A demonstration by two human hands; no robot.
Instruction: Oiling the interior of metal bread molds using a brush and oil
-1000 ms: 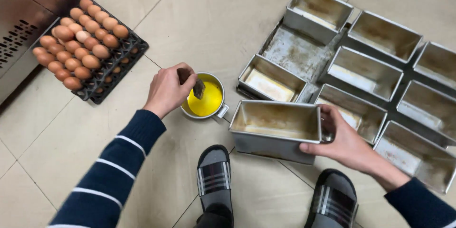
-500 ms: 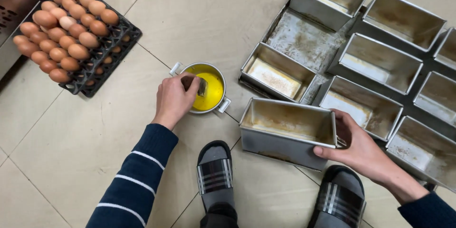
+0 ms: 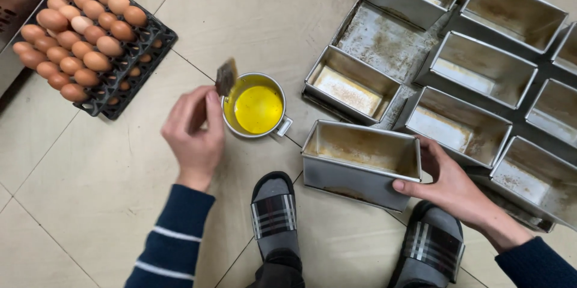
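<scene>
Change: brush [image 3: 226, 76] now lifted clear of the cup, held above its left rim; half a second ago dipped inside.
Left hand [image 3: 193, 135]: fingers closed round the brush handle; bristles dark, wet-looking.
Cup [image 3: 257, 106]: round metal, small side handle, glossy yellow liquid; on floor tiles, left of the held tin.
Right hand [image 3: 448, 183]: gripping the right end of a loaf tin [image 3: 360, 162]; rectangular, dull steel, browned inside, tilted on the floor before the sandals.
Egg tray [image 3: 129, 75]: black, brown eggs, upper-left corner.
Other tins [image 3: 481, 69]: same make, upper right.

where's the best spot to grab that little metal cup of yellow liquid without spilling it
Probably by the small handle on the metal cup, coming from its lower right side, where the handle juts out toward the loaf tin. The cup stands upright and open, with liquid inside, so keep it level. The left hand sits on the opposite side.
</scene>
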